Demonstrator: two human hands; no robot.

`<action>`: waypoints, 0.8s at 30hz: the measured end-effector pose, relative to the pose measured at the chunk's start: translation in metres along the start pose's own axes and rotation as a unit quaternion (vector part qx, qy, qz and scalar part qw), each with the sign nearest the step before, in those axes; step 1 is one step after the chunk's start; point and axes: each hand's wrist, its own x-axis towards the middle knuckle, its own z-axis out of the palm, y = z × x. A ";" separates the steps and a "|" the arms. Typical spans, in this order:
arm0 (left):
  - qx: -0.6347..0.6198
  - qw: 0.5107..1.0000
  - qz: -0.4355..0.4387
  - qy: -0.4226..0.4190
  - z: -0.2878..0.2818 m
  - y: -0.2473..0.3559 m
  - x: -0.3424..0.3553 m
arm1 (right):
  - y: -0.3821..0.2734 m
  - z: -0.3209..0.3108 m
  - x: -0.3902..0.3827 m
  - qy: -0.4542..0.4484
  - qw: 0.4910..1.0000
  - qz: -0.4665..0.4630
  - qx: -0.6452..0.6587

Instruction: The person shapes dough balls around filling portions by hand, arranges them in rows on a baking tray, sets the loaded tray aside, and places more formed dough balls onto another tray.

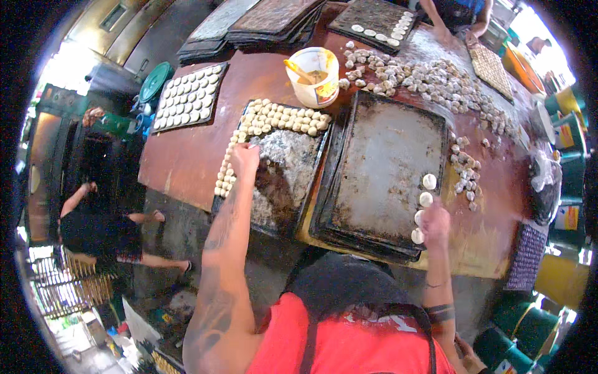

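My left hand (246, 157) is over the left tray (280, 209), its fingers curled together beside the dough balls (286, 118); what they may hold is hidden. Those small pale balls line that tray's far and left sides, and its middle is dusted with flour. My right hand (435, 219), smeared by motion, hovers at the right edge of a dark baking tray (392, 156). Next to its fingers, a column of flattened white dough rounds (429, 181) runs along that edge. Whether the right fingers hold anything is unclear.
A white bucket (316, 93) with a yellow-handled tool stands beyond the trays. Flour-dusted lumps (442, 84) cover the table's right side. A filled tray (190, 100) lies far left, stacked trays (274, 19) behind. Another person's hands (476, 37) work at the far right; someone else (103, 234) is at left.
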 end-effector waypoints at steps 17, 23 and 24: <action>-0.527 0.664 0.011 -0.531 -0.045 0.155 -0.218 | -0.054 0.161 -0.048 -0.059 0.835 -0.423 -0.348; -0.582 0.599 -0.042 -0.549 -0.047 0.194 -0.235 | -0.066 0.124 -0.033 -0.194 0.965 -0.177 -0.002; -0.608 0.550 -0.096 -0.564 -0.049 0.204 -0.243 | -0.070 0.121 -0.035 -0.191 0.965 -0.179 -0.001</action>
